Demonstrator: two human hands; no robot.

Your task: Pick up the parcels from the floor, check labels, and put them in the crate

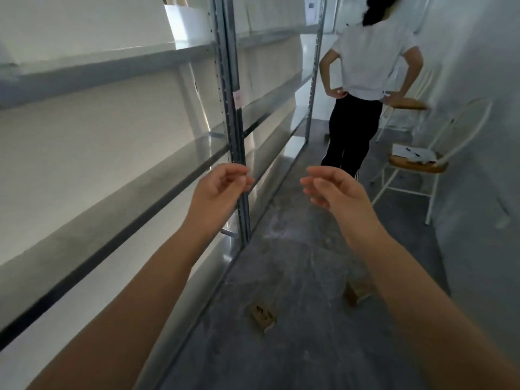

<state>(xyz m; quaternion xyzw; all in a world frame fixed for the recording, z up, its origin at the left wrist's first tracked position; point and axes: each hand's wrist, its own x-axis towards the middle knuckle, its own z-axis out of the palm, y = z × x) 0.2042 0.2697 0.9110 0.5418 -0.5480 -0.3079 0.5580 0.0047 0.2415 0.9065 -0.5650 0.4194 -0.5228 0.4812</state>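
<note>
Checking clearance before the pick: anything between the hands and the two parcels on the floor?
Nothing visible. Left hand and right hand are raised, empty. Small parcel lies on bare floor below them; the second parcel is partly hidden by the right forearm. No crate in view.

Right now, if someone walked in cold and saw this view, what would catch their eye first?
Two bare forearms reach into the middle, the left hand and right hand loosely curled and holding nothing, in front of the grey metal shelving along the left. Ahead, a person in a white t-shirt and black trousers stands facing away, hands on hips. Below, two small brown cardboard parcels lie on the grey concrete floor.
</note>
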